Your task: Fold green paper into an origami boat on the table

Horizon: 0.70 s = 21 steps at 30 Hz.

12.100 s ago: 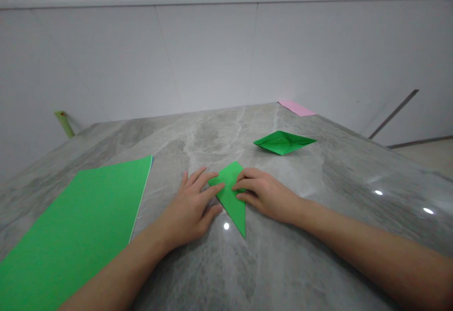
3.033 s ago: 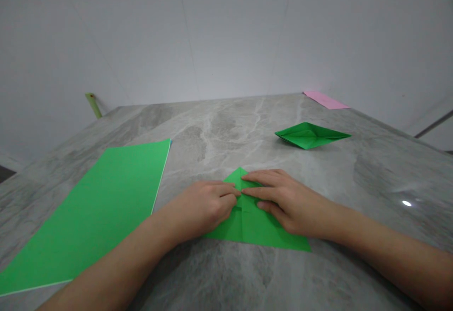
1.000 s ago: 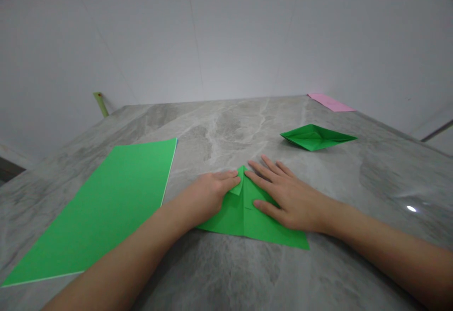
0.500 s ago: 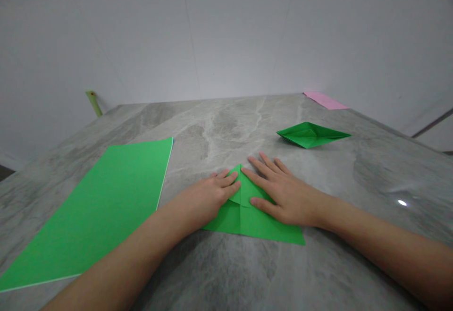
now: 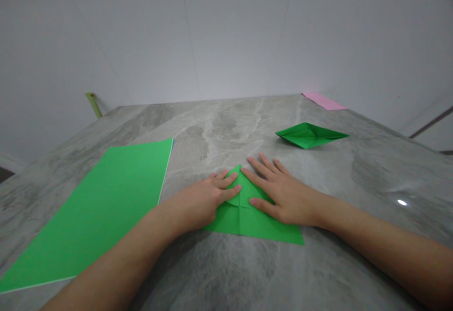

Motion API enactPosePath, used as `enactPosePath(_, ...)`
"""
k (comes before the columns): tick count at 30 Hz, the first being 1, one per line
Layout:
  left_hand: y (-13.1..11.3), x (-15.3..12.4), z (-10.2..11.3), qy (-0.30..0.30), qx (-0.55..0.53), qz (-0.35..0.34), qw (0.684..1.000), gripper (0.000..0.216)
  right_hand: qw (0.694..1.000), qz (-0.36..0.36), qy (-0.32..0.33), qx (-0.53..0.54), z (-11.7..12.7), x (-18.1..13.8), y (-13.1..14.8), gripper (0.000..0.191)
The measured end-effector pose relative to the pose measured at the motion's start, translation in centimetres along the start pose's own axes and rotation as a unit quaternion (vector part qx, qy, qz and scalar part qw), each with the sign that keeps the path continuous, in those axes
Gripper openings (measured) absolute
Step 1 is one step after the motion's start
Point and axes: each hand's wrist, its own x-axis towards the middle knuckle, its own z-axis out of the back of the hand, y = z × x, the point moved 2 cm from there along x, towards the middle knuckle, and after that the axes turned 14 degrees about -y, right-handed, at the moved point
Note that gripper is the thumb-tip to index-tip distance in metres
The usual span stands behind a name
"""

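Note:
A green sheet of paper (image 5: 239, 220), folded to a point at its far end, lies flat on the table in front of me. Creases run down its middle and across it. My left hand (image 5: 211, 197) rests on the paper's left flap, its thumb and fingers stretched toward the centre crease. On the right flap lies my right hand (image 5: 279, 193), palm down with the fingers spread. Both hands cover parts of the side flaps. Beyond the right hand sits a folded green paper boat (image 5: 309, 135).
At the left lies a stack of green paper (image 5: 102, 202), partly under my left forearm. A pink paper (image 5: 323, 101) is at the table's far right edge. The grey marbled table (image 5: 226, 127) meets a white wall. A pale green strip (image 5: 94, 105) stands at the far left corner.
My left hand's fingers have shifted very slightly on the left flap, which now lies flatter. The right hand stays in place. The view has moved a little.

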Motion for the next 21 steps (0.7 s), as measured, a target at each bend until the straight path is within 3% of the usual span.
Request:
enactPosePath(5, 0.07, -0.04, -0.13, -0.020, 0.002, -0.008, 1.000, 0.075, 1.000, 0.000, -0.010, 0.007, -0.07, 0.02, -0.03, 0.073)
enactPosePath(21, 0.04, -0.04, 0.10, 0.016, 0.011, -0.002, 1.000, 0.074, 1.000, -0.005, -0.007, 0.013, 0.04, 0.10, 0.01, 0.074)
